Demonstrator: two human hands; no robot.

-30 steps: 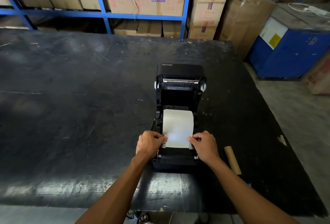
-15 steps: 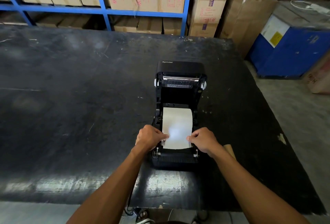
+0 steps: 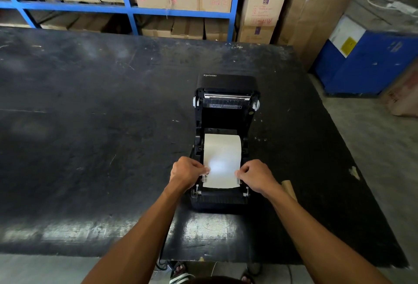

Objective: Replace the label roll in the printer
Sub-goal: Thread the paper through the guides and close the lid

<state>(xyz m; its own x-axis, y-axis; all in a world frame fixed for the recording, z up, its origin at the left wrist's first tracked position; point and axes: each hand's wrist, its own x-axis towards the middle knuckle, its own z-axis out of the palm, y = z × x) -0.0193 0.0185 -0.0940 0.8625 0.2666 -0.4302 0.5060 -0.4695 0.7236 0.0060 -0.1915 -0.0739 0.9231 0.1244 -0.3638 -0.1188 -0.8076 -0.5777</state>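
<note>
Label roll (image 3: 222,148) seated in open Xprinter printer (image 3: 226,125) on desk (image 3: 90,125), thin limp leading edge pinched at both side margins by left hand (image 3: 186,171) and right hand (image 3: 256,176) fingers, likely light, crease-prone, best held at edges.

**Both hands curled, fingertips pinched inward**

We reach both bare forearms forward from the lower edge of the view, the left running toward 1 o'clock, the right toward 11 o'clock, so they converge. Our left hand (image 3: 186,171) sits knuckles up, fingers curled, thumb and fingertips pinched together and pointing toward 3 o'clock. Our right hand (image 3: 255,176) mirrors it, fingers curled under, pinch pointing toward 9 o'clock. The two hands are level and apart, wrists nearly straight.
</note>
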